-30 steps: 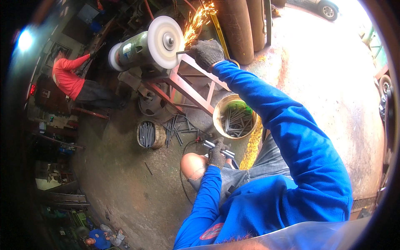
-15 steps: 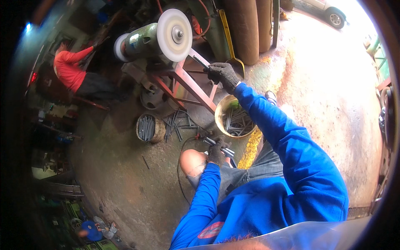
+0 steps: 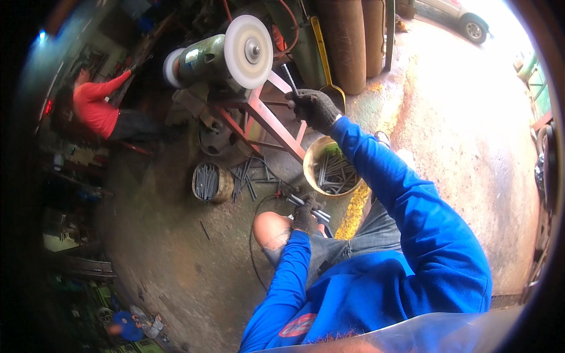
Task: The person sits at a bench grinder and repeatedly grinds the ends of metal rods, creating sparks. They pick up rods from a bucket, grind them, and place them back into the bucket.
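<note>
My right hand (image 3: 318, 110), in a dark knit glove, grips a short metal rod (image 3: 288, 76) near its lower end. The rod's free end points up, just right of and apart from the pale wheel (image 3: 237, 62) of a bench grinder (image 3: 201, 60). Close to my bent knee, my left hand (image 3: 305, 216), gloved alike, is closed around several metal rods (image 3: 321, 216) that stick out on both sides of it. Whether the grinder is spinning cannot be told.
A tub (image 3: 308, 172) of rods stands below my right forearm. Left of it are another rod-filled bucket (image 3: 223, 183) and loose rods (image 3: 244, 179) on the floor. A red stand (image 3: 273, 126) carries the grinder. A co-worker in red (image 3: 101, 109) is at far left; a yellow-handled shovel (image 3: 321, 50) leans behind.
The rod in my right hand has swung from a slanting position to a more upright one, and it looks brighter. My left hand stays by the knee with its rods.
</note>
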